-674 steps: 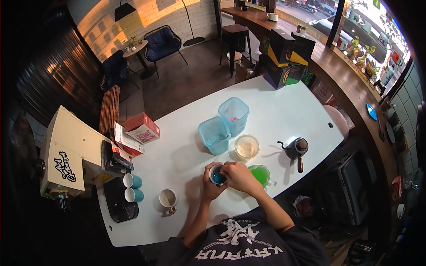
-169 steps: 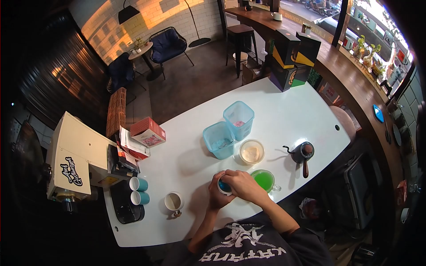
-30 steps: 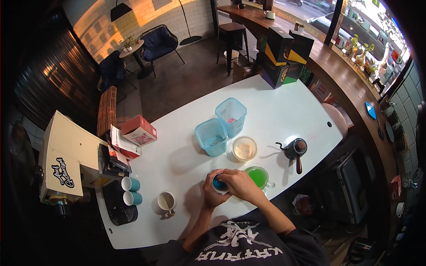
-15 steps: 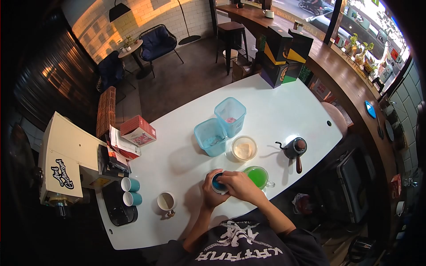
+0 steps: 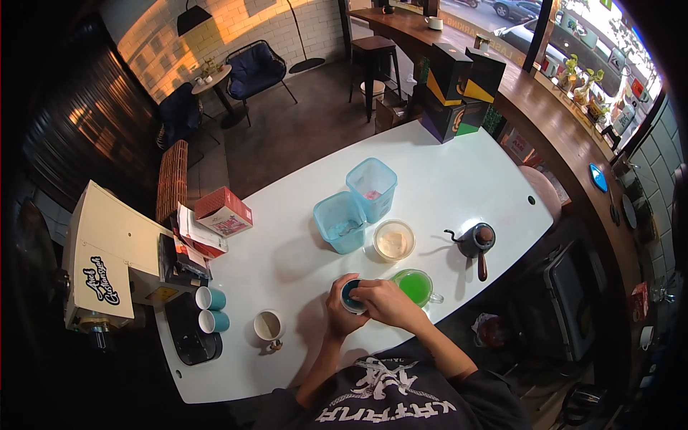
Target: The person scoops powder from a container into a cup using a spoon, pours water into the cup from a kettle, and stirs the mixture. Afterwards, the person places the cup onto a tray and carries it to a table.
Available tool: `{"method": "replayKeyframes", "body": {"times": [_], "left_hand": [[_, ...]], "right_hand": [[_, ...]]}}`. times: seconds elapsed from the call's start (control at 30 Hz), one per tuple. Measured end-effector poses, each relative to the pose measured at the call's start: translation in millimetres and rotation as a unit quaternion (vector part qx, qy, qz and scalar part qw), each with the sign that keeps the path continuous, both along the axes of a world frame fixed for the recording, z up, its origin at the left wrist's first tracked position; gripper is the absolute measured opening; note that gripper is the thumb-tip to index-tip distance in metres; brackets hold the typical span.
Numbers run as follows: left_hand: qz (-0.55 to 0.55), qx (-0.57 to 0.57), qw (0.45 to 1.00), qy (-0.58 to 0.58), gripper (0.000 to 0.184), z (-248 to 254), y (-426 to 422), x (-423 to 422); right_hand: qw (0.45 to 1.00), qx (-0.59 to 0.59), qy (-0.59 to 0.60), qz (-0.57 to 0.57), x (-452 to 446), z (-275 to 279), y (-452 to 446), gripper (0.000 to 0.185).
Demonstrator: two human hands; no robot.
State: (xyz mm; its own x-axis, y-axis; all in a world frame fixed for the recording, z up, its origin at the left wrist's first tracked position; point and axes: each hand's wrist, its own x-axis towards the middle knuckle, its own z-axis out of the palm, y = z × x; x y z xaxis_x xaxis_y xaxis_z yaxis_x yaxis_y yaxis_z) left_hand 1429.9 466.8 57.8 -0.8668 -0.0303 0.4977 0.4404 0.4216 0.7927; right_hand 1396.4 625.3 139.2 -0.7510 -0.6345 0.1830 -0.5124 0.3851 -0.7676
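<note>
My left hand is wrapped round a small cup with dark blue contents near the table's front edge. My right hand lies over the cup's right rim, its fingers pressed together at the opening; what they pinch, if anything, is hidden. Just right of that hand stands a glass cup of green liquid, handle to the right. Behind the hands is a clear round tub with beige powder. Two light-blue plastic containers, one with blue powder and one with some pink contents, stand farther back.
A dark gooseneck kettle stands to the right on the white table. At left are a mug, two teal paper cups, a red-and-white box and a cream-coloured machine. Black boxes are stacked at the far corner.
Both hands stay at the cup in almost the same place. The blue contents look slightly darker, with the fingers of my right hand barely shifted.
</note>
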Motion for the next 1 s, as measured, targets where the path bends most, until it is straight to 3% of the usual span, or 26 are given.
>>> {"method": "replayKeyframes", "body": {"times": [0.3, 0.43, 0.6, 0.8, 1.0], "left_hand": [[-0.009, 0.007, 1.000, 0.001, 0.079, -4.3, 0.2, -1.4], [-0.008, 0.006, 1.000, -0.015, 0.079, -0.9, 0.8, 1.0], [0.000, 0.000, 1.000, -0.012, 0.078, 0.3, 0.4, 1.7], [-0.003, 0.002, 1.000, 0.005, 0.078, -0.6, 0.6, -0.8], [-0.003, 0.010, 1.000, -0.013, 0.079, -2.9, 0.1, 0.7]], "right_hand": [[0.996, 0.011, 0.053, -0.065, -3.7, 8.6, 8.4, 0.025], [0.996, 0.065, 0.043, -0.036, -0.6, 12.1, 10.6, 0.024], [1.000, 0.010, 0.001, 0.001, 0.8, 1.5, 0.6, 0.022], [0.996, 0.011, 0.053, -0.067, -3.4, 9.7, 1.4, 0.024], [0.997, 0.064, 0.032, -0.025, -1.3, 10.8, 9.9, 0.025]]}}
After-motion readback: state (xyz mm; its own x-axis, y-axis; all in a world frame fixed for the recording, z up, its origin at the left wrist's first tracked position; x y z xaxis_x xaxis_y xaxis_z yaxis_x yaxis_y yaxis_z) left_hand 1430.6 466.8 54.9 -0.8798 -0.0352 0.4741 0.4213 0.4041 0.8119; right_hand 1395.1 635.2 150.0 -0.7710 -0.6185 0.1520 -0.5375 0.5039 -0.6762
